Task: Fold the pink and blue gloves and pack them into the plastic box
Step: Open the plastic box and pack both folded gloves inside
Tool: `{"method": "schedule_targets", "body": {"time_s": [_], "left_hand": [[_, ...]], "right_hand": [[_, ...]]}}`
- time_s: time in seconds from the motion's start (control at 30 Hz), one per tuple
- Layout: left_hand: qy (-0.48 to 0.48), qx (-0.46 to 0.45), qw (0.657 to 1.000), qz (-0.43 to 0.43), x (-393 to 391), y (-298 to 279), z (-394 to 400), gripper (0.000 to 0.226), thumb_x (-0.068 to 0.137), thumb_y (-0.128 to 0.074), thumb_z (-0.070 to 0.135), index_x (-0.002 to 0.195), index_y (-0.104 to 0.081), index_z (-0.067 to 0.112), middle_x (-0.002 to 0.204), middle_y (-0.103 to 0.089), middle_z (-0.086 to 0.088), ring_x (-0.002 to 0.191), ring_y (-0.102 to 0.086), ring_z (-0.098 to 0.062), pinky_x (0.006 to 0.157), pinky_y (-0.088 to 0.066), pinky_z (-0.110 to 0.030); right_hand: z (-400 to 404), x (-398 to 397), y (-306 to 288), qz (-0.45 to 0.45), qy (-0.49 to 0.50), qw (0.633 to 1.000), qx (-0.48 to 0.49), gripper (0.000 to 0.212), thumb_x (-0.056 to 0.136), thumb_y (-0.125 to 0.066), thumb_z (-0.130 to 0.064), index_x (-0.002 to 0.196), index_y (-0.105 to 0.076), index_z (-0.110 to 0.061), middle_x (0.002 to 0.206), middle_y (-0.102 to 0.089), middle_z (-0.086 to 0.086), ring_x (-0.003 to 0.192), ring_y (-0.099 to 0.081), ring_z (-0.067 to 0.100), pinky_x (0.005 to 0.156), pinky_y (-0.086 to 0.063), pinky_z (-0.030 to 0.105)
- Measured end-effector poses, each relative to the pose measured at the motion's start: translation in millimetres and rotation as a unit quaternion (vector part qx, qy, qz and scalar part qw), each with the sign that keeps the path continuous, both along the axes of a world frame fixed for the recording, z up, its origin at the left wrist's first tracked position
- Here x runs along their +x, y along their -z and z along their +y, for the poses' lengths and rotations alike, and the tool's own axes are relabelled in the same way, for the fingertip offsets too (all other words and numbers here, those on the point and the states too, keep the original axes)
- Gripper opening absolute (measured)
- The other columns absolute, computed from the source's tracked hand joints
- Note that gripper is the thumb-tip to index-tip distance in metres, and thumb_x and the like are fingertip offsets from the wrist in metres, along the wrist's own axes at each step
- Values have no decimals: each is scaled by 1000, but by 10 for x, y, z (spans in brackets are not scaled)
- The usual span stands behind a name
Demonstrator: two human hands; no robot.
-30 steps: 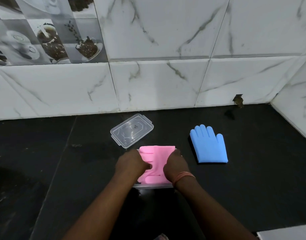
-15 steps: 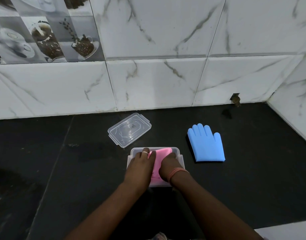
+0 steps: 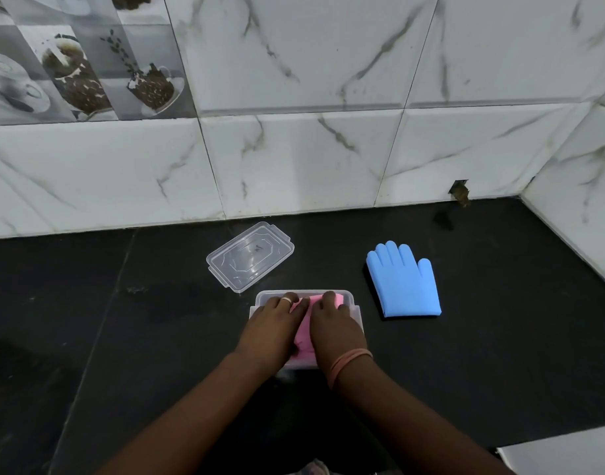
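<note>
Lower centre of the frame: clear plastic box on the black countertop, folded pink glove lying inside it, only a strip of pink showing between the two hands. Left hand laid flat over the left part of the glove, fingers fairly straight and pressing down, fingertips near the far left corner of the box, a pale ring on one finger; not curled round anything. Right hand just beside it over the right part, fingers bent at the knuckles, tips down on the pink fabric near the far wall of the box; pressing or pinching, cannot tell which. An orange band around the right wrist. Both forearms reaching up from the bottom edge. Just above and left of the box, apart from it: clear lid, lying flat and turned at an angle. To the right of centre, well clear of the box: blue glove, flat on the countertop, fingers pointing toward the wall, cuff end nearest the viewer. Behind everything, white marbled wall tiles; upper left of the frame, tiles printed with cups and coffee beans. At the foot of the wall, right of centre, a small dark hole.
</note>
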State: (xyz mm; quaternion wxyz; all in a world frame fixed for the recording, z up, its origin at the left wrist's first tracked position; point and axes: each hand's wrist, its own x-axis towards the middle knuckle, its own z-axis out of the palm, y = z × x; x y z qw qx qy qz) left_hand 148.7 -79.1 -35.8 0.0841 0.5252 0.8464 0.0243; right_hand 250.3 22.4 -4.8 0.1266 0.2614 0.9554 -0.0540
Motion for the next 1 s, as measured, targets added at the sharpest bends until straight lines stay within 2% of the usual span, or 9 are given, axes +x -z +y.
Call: {"method": "schedule_targets", "body": {"time_s": [0.17,0.3,0.47,0.57,0.63,0.7,0.77,0.87,1.0], "left_hand": [[35,-49,998,27,-39,-8,55,98,80,-80,34,161,-25,26,164,-29,-6,142,-39,-29,113,-37,-40],[62,-78,994,41,-80,28,105,100,78,-82,36,160,-27,25,161,-33,-8,138,-42,-30,111,-39,-42],[93,-111,988,51,-161,47,124,99,79,-81,43,161,-28,26,160,-35,-7,137,-43,-29,111,-38,-43],[96,-107,987,66,-144,-10,151,82,79,-80,40,151,-45,23,153,-44,-6,132,-48,-28,108,-40,-42],[96,-65,990,86,-112,-51,165,53,84,-75,33,134,-62,20,143,-53,-5,126,-51,-28,102,-43,-42],[81,-49,992,82,-93,-74,152,27,92,-64,18,118,-72,18,129,-60,-5,117,-56,-28,90,-49,-41],[53,-73,994,59,-85,-47,139,23,93,-59,7,108,-74,13,119,-60,-7,109,-60,-28,80,-53,-41],[26,-92,995,37,-92,8,181,20,92,-59,3,107,-72,6,121,-58,-12,108,-63,-32,85,-57,-43],[29,-72,997,7,-114,34,313,24,91,-69,18,113,-67,11,122,-59,-12,112,-63,-32,90,-52,-41]], "right_hand": [[22,-26,198,-8,11,1000,9,43,101,-48,-12,140,-41,4,139,-43,25,123,-52,32,103,-47,41],[87,-130,203,-32,-27,999,16,42,101,-46,-21,136,-45,2,134,-51,25,125,-48,35,107,-41,43],[216,-187,299,-56,-15,998,-27,40,103,-43,-14,141,-42,0,142,-45,24,129,-47,33,108,-43,43],[210,-186,267,-54,-19,998,-30,37,102,-46,-13,138,-49,-4,137,-49,20,128,-50,32,106,-45,43],[218,-168,236,-29,-26,999,-17,32,100,-51,-13,131,-57,-7,131,-52,18,121,-54,32,99,-48,43],[236,-157,243,-2,-33,999,-8,30,96,-56,-11,125,-62,-8,126,-55,16,116,-56,32,95,-51,44],[231,-149,276,-23,-31,999,-31,34,93,-62,-10,127,-60,-6,127,-57,16,114,-60,32,95,-52,44],[237,-149,339,-74,-26,996,-54,41,98,-54,-16,137,-49,-3,134,-54,18,120,-57,33,101,-47,42],[301,-210,381,-113,-2,993,-37,52,95,-61,-22,140,-43,-2,136,-49,21,124,-52,33,104,-43,41]]}}
